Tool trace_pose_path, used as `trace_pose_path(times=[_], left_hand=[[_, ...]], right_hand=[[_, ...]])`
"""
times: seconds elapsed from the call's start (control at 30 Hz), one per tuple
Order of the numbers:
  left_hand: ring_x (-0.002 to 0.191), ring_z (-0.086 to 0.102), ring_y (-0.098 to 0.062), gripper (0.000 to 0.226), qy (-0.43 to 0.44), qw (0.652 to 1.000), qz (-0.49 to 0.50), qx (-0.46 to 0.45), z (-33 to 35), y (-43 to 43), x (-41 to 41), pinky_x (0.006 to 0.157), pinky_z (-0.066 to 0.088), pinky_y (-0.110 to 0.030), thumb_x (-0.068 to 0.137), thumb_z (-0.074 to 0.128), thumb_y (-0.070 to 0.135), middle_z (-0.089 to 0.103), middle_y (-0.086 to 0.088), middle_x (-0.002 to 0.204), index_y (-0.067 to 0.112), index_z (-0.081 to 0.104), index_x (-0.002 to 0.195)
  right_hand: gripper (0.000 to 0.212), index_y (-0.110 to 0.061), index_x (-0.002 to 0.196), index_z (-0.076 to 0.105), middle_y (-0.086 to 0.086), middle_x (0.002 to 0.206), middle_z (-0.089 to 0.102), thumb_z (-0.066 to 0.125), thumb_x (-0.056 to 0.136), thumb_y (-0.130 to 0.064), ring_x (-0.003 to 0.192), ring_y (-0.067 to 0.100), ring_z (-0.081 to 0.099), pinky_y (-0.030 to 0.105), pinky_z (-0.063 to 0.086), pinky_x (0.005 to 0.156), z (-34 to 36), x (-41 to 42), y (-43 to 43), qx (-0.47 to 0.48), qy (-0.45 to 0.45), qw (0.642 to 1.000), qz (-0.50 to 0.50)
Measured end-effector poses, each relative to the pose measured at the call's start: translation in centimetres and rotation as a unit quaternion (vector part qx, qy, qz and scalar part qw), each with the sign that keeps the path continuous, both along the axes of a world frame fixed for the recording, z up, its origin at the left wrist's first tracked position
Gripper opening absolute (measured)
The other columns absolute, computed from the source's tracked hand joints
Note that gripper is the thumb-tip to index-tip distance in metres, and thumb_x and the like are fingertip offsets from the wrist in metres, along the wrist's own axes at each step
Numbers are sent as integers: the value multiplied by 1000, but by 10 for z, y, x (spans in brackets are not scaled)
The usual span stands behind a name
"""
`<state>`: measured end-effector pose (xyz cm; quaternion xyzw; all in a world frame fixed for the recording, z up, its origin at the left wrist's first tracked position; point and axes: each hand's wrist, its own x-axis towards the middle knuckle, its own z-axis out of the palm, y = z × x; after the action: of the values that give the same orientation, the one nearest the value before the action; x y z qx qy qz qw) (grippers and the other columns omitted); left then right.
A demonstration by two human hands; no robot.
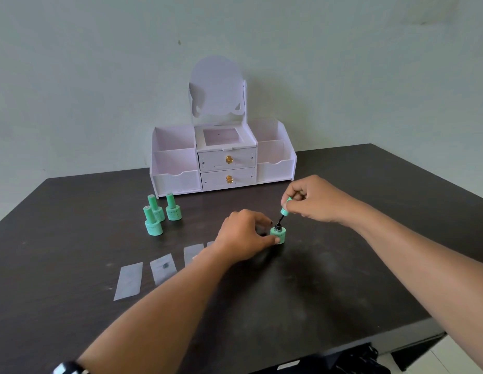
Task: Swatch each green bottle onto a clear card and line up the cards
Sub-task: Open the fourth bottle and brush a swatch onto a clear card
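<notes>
My left hand [244, 233] grips an open green bottle [278, 235] standing mid-table. Just above it, my right hand [313, 199] pinches the green brush cap [285, 207], its dark brush stem reaching down to the bottle's neck. Three capped green bottles [160, 215] stand in a cluster to the left. Several clear cards lie in a row in front: the leftmost card [128, 280] is plain, the second card [163, 268] bears a dark dab, a third card [192, 253] is partly hidden under my left wrist, and only a corner of a further one shows.
A white desk organiser [224, 160] with two small drawers, side bins and a round mirror panel stands at the back of the dark table [316, 292]. The table's front edge runs at lower right, dark items below it.
</notes>
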<state>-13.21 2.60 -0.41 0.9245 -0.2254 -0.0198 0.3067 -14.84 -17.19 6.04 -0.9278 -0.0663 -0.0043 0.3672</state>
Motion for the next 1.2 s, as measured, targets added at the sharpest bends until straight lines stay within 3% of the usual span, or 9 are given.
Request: trace_pose_path(times=[0.2, 0.33, 0.53, 0.6, 0.8, 0.9, 0.97, 1.13, 1.2], left_hand=[[98, 65, -4, 47, 33, 998, -3, -54, 0, -1, 0, 91, 52, -23, 77, 83, 36, 73, 9, 108, 25, 70, 121], [93, 65, -1, 46, 44, 997, -1, -63, -3, -2, 2, 73, 42, -3, 78, 84, 34, 73, 10, 103, 25, 70, 121], [87, 65, 4, 43, 51, 996, 2, -73, -3, -2, 1, 63, 38, -1, 78, 84, 32, 74, 11, 94, 25, 70, 118], [88, 66, 2, 42, 51, 996, 6, -77, -4, -2, 2, 64, 39, -2, 77, 85, 31, 75, 11, 94, 25, 71, 117], [89, 65, -2, 34, 48, 995, -3, -82, -3, 0, 2, 68, 39, -8, 77, 84, 31, 75, 8, 95, 25, 72, 108], [89, 65, 0, 42, 51, 995, -4, -82, -4, -1, 1, 69, 39, -4, 76, 84, 33, 75, 9, 95, 24, 71, 115], [88, 65, 1, 44, 47, 996, -2, -80, -4, -1, 1, 67, 39, -2, 76, 84, 33, 75, 9, 96, 23, 70, 117], [85, 63, 3, 43, 50, 996, -9, -74, -2, -1, 1, 66, 38, -4, 78, 83, 31, 75, 9, 96, 21, 70, 117], [86, 64, 2, 44, 52, 996, -10, -74, -2, -1, 1, 66, 39, -3, 77, 83, 31, 74, 9, 98, 21, 70, 118]], right_hand=[[12, -22, 76, 76, -2, 61, 56, 68, 82, -15, 48, 7, 42, 23, 38, 53, -1, -2, 3, -24, -3, 1000, 8], [11, -23, 77, 76, -8, 61, 57, 70, 83, -16, 50, 3, 45, 21, 39, 56, -1, -1, 4, -42, -13, 999, 15], [9, -25, 78, 75, -7, 63, 65, 71, 84, -18, 52, 2, 52, 20, 43, 56, -6, -1, 11, -98, -25, 994, 43], [7, -23, 79, 74, -3, 63, 64, 75, 85, -26, 53, 5, 52, 24, 42, 56, -8, -2, 12, -120, -22, 991, 45], [53, -18, 76, 68, -8, 65, 62, 64, 82, -71, 62, 12, 59, 34, 47, 60, -7, -5, 18, -194, -36, 980, 12], [31, -29, 89, 66, -8, 69, 63, 59, 90, -59, 64, 7, 56, 28, 43, 63, -5, -6, 13, -173, -21, 984, 31], [20, -29, 83, 62, -1, 68, 65, 61, 93, -47, 62, 11, 56, 31, 45, 63, -6, -6, 9, -175, -26, 983, 54], [66, -17, 63, 47, -3, 61, 53, 38, 92, -76, 58, 19, 52, 36, 44, 56, -7, -8, 20, -294, -75, 953, 25], [68, -18, 67, 51, -4, 64, 57, 32, 90, -79, 62, 19, 57, 39, 49, 61, -4, -9, 19, -275, -72, 958, 14]])
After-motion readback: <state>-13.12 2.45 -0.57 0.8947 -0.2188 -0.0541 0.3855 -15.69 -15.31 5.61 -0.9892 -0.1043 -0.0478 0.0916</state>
